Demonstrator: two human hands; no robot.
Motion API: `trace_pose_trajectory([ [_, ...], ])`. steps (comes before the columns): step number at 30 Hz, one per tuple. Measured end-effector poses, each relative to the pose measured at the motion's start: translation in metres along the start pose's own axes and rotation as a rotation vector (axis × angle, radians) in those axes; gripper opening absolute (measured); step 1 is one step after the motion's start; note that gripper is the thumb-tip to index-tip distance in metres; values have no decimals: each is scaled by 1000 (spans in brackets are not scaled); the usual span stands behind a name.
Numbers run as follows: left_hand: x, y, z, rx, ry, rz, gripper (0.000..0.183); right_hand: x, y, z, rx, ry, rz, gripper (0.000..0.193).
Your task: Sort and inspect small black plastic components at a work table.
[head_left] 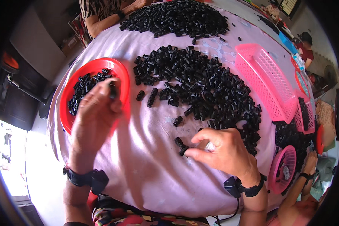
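At the table's [150, 171] left edge, the left hand [96, 103] grips a black cylinder [113, 89] best released low; the right hand's [229, 152] hold is unclear.

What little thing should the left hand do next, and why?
I think the left hand should probably let the small black piece drop into the red basin. It seems to be holding that piece over the basin's right side, and a heap of small black parts already lies inside.
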State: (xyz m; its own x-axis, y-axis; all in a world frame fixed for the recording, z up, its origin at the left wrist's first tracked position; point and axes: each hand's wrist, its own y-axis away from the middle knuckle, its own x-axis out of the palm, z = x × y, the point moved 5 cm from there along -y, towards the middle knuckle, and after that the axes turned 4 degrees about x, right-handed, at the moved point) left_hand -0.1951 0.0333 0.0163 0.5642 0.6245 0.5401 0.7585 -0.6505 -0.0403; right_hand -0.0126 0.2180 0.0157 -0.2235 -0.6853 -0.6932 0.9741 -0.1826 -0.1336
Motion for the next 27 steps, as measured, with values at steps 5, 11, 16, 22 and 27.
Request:
trace_pose_trajectory([
  [5, -48, 8, -35, 150, -338, -261, 27, 16, 3, 1, -37, 238, 124, 21],
  [11, -55, -1, -12, 118, -475, -216, 33, -49, 34, -19, 185, 339, -248, 16],
  [16, -39, 24, -37, 224, -778, -408, 34, -23, 8, 1, 206, 248, 171, 28],
  [22, 5, 29, -7, 52, -754, 40, 22, -21, 12, -6, 162, 318, 38, 30],
  [27, 37, 35, 27, -81, -1097, 342, 18, -11, -3, -15, 131, 259, -24, 26],
])
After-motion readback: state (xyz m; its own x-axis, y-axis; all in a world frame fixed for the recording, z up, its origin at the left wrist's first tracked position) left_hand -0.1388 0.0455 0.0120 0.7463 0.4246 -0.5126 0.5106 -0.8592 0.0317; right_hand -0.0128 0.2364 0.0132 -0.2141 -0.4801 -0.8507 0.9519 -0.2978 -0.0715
